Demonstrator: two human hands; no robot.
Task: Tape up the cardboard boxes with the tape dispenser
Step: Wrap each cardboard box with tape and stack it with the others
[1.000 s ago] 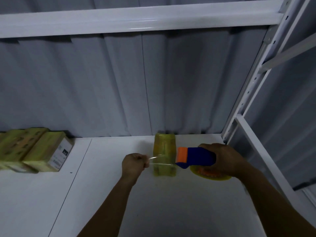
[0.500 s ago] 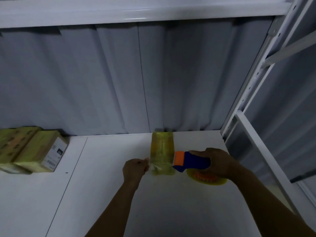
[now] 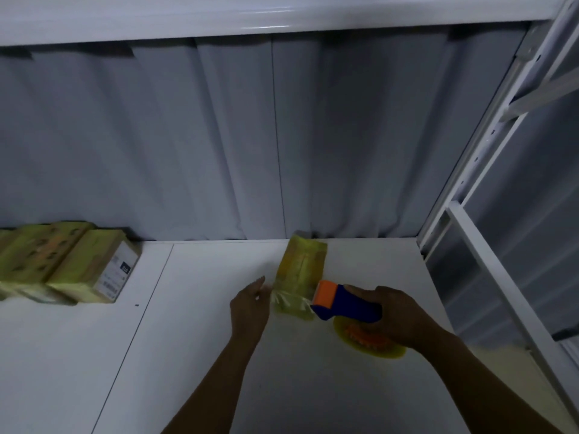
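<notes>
Head camera looks down on a white shelf (image 3: 188, 355) set against a grey corrugated wall (image 3: 219, 136). A small cardboard box (image 3: 302, 261), wrapped in yellowish tape, lies near the back edge of the shelf, its long side running away from the person. The right hand (image 3: 399, 314) has its fingers curled round the blue handle of the tape dispenser (image 3: 347, 305), whose orange head sits at the near end of the box, while the yellow tape roll (image 3: 371, 341) hangs below the hand, close to the shelf. A clear strip of tape (image 3: 289, 303) stretches from the dispenser head across the near end of the box toward the left hand (image 3: 249, 308). That hand's fingers look mostly straight and point toward the wall, their tips at the loose edge of the strip; whether they pinch it cannot be told. Well apart, at the left edge, a row of taped boxes (image 3: 40, 261) rests on the shelf, the nearest bearing a white label (image 3: 117, 272). A white rack post (image 3: 488, 130) rises at the right.
</notes>
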